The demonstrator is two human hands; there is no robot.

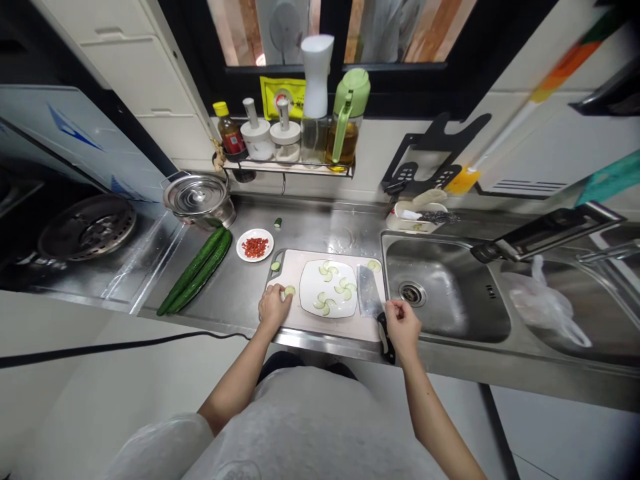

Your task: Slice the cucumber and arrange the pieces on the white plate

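Observation:
My left hand (274,308) is at the left side of the cutting board (367,331), its fingers closed at a thin cucumber slice (290,291). My right hand (404,327) is past the board's right edge with fingers pinched together; what is in them, if anything, I cannot make out. Beside it lies a kitchen knife (370,293), blade flat on the board and black handle over the front edge. A white plate (313,283) on the board bears several pinwheels of cut cucumber slices (329,270). Other cucumber pieces (373,266) lie at the board's upper corners.
Two whole cucumbers (197,270), a small dish (241,251) of chopped red pepper (255,247) and a lidded steel pot (200,197) are to the left. The sink (450,293) adjoins the board's right side. A condiment shelf (290,165) hangs behind.

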